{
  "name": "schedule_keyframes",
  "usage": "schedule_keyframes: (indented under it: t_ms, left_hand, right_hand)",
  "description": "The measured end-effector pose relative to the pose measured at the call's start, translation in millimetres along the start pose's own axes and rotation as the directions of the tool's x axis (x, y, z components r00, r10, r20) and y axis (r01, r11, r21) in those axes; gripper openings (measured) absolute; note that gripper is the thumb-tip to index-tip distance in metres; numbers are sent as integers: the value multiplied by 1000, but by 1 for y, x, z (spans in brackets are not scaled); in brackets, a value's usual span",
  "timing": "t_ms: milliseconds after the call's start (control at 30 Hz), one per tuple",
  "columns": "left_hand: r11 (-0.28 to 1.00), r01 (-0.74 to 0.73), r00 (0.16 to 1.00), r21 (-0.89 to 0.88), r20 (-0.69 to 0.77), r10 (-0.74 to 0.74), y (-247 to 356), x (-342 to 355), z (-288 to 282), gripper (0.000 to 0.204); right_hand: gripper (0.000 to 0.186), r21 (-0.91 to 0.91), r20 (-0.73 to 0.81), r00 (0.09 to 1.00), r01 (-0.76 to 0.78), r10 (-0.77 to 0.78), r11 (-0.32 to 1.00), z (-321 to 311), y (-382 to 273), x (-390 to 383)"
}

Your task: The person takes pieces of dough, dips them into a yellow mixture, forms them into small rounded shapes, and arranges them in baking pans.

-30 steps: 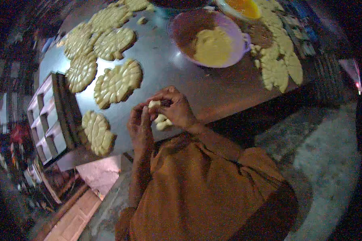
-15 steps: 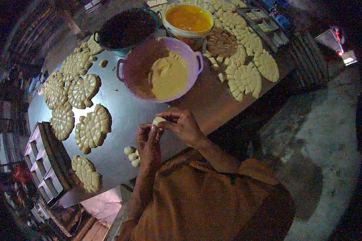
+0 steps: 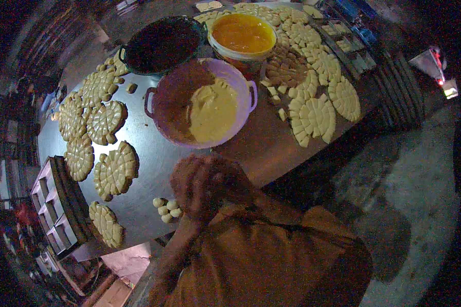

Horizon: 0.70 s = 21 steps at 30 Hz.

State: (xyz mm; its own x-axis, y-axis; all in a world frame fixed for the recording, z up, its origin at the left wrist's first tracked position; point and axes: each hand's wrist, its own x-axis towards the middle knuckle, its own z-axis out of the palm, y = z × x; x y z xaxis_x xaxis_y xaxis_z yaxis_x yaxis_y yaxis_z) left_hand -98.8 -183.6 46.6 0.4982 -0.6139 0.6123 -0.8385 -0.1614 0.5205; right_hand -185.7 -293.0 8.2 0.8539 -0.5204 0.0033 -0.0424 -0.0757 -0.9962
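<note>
My left hand (image 3: 193,187) and my right hand (image 3: 226,177) are closed together in front of the purple two-handled basin (image 3: 169,107), blurred by motion. The piece of dough held a moment ago is hidden between them. Just left of my left wrist, several small round dough balls (image 3: 163,210) lie in a cluster on the metal table (image 3: 153,169). Inside the basin sits a pale yellow, soft mass (image 3: 213,112), spread over part of its bottom.
Behind the basin stand a dark tub (image 3: 164,43) and a white bucket (image 3: 243,38) of orange-yellow contents. Scored dough rounds (image 3: 116,170) lie at left, others (image 3: 312,118) at right beside a brown one (image 3: 286,66). A divided metal tray (image 3: 56,210) sits at the left edge.
My hands have come together over the piece of dough, which was pinched in view between my fingertips. The basin and table sit slightly lower in the picture, and more of the dough balls shows.
</note>
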Motion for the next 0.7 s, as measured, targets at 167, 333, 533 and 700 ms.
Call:
schedule_keyframes:
  t_ms: [167, 333, 533, 700]
  left_hand:
    - [925, -366, 919, -106, 118, 377, -12, 18, 4, 28]
    - [650, 430, 886, -627, 433, -169, -46, -51, 38, 58]
    - [112, 601, 724, -791, 480, -495, -47, 2, 42, 59]
    - [286, 711, 620, -643, 380, -687, -82, -15, -8, 18]
  right_hand:
    - [31, 93, 46, 999, -33, 29, 995, -2, 1, 1]
    - [33, 195, 58, 997, -62, 52, 979, -12, -7, 9]
    - [35, 306, -110, 994, 56, -24, 950, -70, -48, 87]
    - [36, 142, -205, 978, -18, 47, 990, -204, -19, 276]
